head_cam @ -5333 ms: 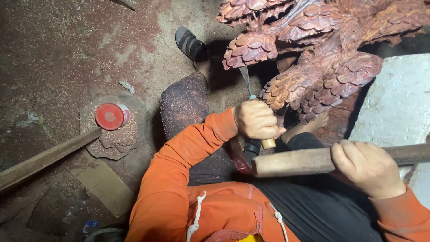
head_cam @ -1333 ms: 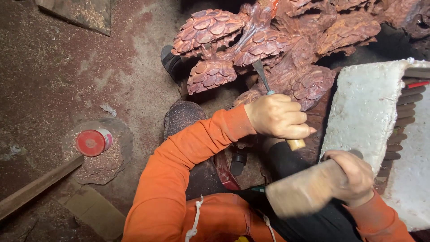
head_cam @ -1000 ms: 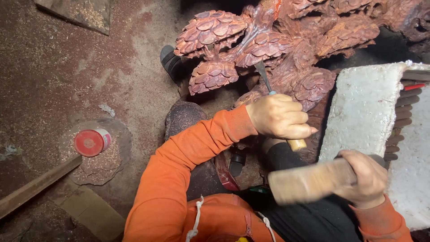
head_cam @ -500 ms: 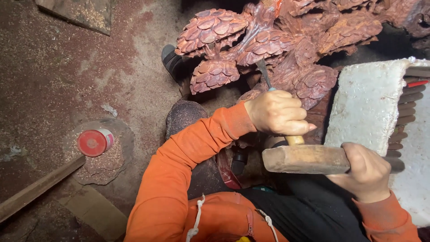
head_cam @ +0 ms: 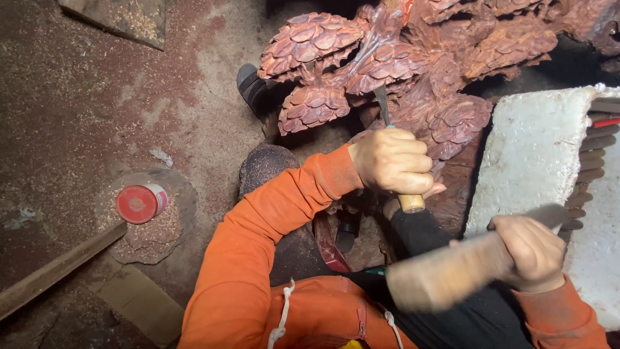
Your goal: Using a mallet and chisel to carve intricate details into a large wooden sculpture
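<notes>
Wooden mallet [head_cam: 452, 274] drawn back, blurred, right hand [head_cam: 529, 253] clenched round it, left hand [head_cam: 392, 161] gripping steel chisel [head_cam: 382, 106]

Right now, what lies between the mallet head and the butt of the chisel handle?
In the head view, nothing solid: the blurred mallet in the right hand is apart from the chisel held by the left hand; only dark clothing shows behind.

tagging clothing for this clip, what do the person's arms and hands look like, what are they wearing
Both arms are in long orange sleeves with ribbed cuffs at the wrists. The left sleeve shows almost whole; only the end of the right sleeve shows. The left hand and right hand are bare: no gloves, rings or watch visible.
</notes>
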